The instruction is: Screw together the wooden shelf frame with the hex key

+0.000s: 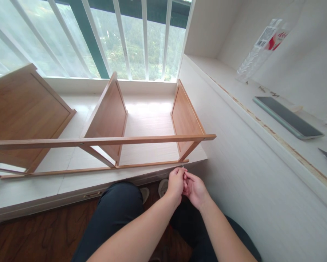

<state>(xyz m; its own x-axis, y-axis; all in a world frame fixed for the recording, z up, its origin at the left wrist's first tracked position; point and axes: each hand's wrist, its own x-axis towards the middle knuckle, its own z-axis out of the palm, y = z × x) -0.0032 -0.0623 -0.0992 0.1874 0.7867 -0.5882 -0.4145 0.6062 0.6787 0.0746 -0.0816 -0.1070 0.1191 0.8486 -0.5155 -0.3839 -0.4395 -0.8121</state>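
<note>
1. A thin grey piece [183,165] is held upright at the fingertips, just beside the near right end of the wooden rack [152,139]; whether the wood is touched by it cannot be told.
2. The piece is pinched between the thumb and forefinger of the left hand [176,182], with only its tip left uncovered.
3. The right hand [195,190] is brought against the left, its fingers bent; whether the piece is also gripped by it cannot be told, since the fingertips are partly hidden.
4. The rack is laid on the white ledge [149,118], with two long rails run along the near side and three panels [106,118] stood crosswise between the ledge's back and those rails.
5. Behind the ledge, trees are seen, blurred, through a barred window [155,47].
6. To the right, a clear plastic bottle [257,54] and a phone [287,117] are set on a white shelf [207,66] with a chipped front edge; small bits [267,90] are scattered between them.
7. Below the hands, dark trousers [117,207] and a brown wooden floor [24,240] are seen.
</note>
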